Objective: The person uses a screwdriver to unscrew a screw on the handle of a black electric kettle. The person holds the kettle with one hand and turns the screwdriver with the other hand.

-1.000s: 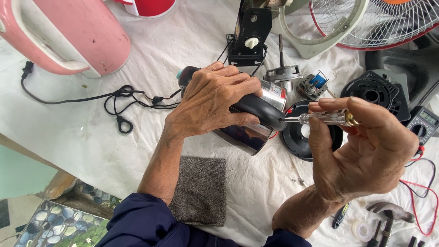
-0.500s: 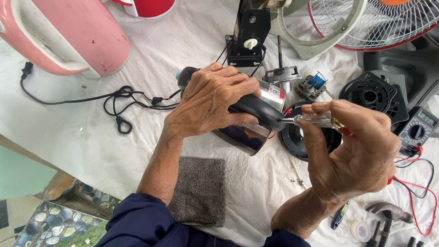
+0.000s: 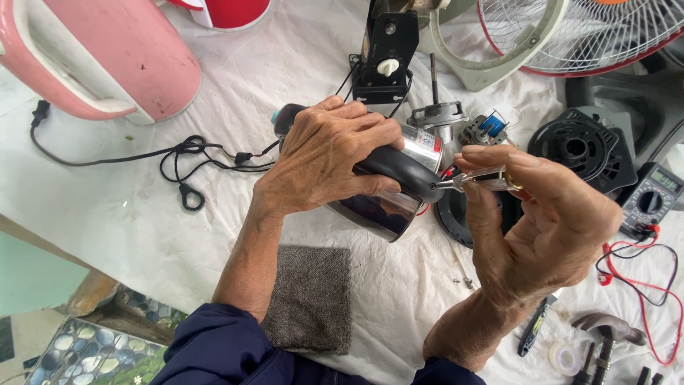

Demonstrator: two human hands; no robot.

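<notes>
My left hand (image 3: 324, 160) grips a shiny steel kettle (image 3: 385, 208) lying on its side on a white cloth, fingers wrapped over its black handle (image 3: 400, 170). My right hand (image 3: 545, 228) pinches a small screwdriver (image 3: 479, 180) with a clear handle, held level, its tip pressed against the end of the black handle. The kettle's body is mostly hidden under my left hand.
A pink kettle (image 3: 107, 57) stands at the back left, with a black power cord (image 3: 182, 160) beside it. A fan grille (image 3: 570, 32), fan motor parts (image 3: 581, 146), a multimeter (image 3: 650, 203) with red leads, a hammer (image 3: 605, 335) and a grey cloth pad (image 3: 310, 299) lie around.
My right hand has moved left and slightly down, bringing the screwdriver tip onto the end of the kettle's handle. My left hand has kept its grip.
</notes>
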